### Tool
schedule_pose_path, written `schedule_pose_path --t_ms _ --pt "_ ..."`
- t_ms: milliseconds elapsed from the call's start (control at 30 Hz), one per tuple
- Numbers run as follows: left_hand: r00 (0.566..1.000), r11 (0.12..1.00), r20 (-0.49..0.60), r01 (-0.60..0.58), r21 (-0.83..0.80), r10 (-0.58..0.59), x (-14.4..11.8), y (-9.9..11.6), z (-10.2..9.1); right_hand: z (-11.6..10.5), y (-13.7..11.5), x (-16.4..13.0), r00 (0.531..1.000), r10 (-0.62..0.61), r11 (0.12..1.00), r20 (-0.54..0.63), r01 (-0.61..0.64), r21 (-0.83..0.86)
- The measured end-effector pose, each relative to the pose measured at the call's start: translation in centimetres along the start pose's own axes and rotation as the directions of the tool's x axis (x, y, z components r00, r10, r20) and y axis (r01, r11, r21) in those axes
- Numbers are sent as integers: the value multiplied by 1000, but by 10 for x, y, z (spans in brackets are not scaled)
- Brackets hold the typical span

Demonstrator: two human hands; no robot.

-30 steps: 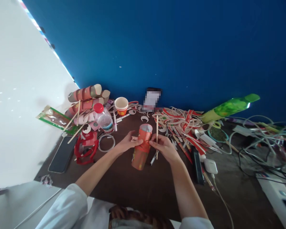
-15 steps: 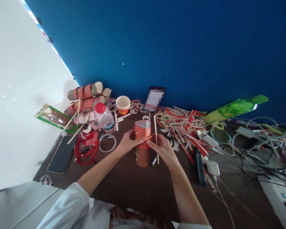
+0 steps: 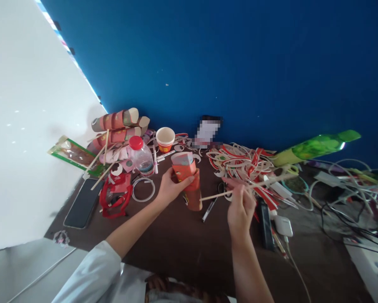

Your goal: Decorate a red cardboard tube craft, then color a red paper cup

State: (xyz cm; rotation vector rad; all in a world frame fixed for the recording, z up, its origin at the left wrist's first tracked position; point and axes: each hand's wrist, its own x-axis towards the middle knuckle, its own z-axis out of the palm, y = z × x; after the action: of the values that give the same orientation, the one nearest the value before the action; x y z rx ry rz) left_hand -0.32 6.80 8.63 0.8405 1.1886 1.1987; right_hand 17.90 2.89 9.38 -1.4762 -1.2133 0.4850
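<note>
Between the thumb and fingers of my left hand [image 3: 174,185] is a tilted red and brown paper tube [image 3: 193,198], with a pale folded top and an eye-like spot low on its side. My right hand [image 3: 242,206] is closed around a thin wooden stick [image 3: 216,195]. The stick lies nearly level; its left tip meets or almost meets the tube's lower right side, and its other end reaches far to the right. Just below the stick, a pen [image 3: 209,209] lies on the dark table.
At the left are similar paper tubes [image 3: 113,121], a red-capped bottle [image 3: 141,158], a paper cup [image 3: 165,139], a phone [image 3: 82,204] and a red plastic frame [image 3: 116,200]. Red and white paper strips [image 3: 239,162] heap up at the right, near a green bag [image 3: 318,147] and tangled cables [image 3: 340,206].
My right hand has left the paper tube and moved right, swinging the stick from upright to nearly level. The tube, in my left hand, has tipped to the left at its top.
</note>
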Motion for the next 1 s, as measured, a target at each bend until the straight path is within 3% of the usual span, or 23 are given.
schedule_pose_path --t_ms 33,100,333,533,733,1000 --pt "1000 1000 -17 -16 -5 16 1 1 1 -5 -3 -3 994 -80 995 -76 75 -59" --pt "998 999 -50 -41 -22 40 3 1 2 -13 -10 -9 980 -164 986 -109 159 -56" --pt "988 991 -117 -112 -75 103 2 7 10 -9 -19 -31 938 -343 937 38 340 80" --pt "974 981 -160 -173 -82 159 -1 15 15 0 -28 -35 902 -403 915 153 394 88" --pt "980 974 -135 -168 -152 148 -2 15 22 4 -28 -37 905 -381 924 191 368 101" --pt "973 972 -190 -162 -170 128 2 9 22 4 -10 -43 926 -374 913 -55 378 153"
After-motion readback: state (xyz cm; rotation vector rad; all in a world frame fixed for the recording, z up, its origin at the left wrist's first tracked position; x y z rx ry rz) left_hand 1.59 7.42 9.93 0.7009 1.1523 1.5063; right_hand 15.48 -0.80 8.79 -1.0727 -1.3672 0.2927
